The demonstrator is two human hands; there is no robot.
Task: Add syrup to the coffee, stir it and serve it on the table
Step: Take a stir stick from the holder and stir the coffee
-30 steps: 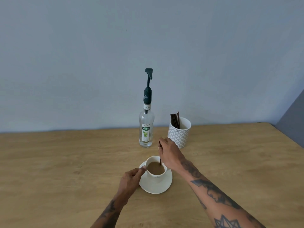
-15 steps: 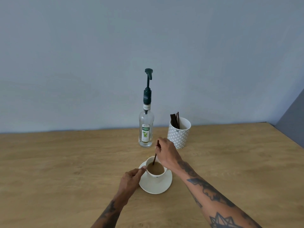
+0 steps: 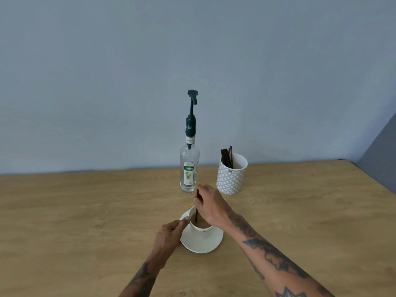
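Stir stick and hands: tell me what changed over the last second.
The right hand swung the stir stick round in the coffee cup, its top tilting from side to side. The left hand kept its hold at the cup's side; saucer, syrup bottle unmoved.

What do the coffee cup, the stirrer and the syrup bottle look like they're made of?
The coffee cup looks like glazed white ceramic: smooth, opaque, thick-rimmed, matching its saucer. The stirrer, pinched by the right hand, is thin, dark and matte, maybe wood or plastic; I can't tell which. The syrup bottle looks like clear glass, since the wall shows through, with a dark plastic-looking pump.
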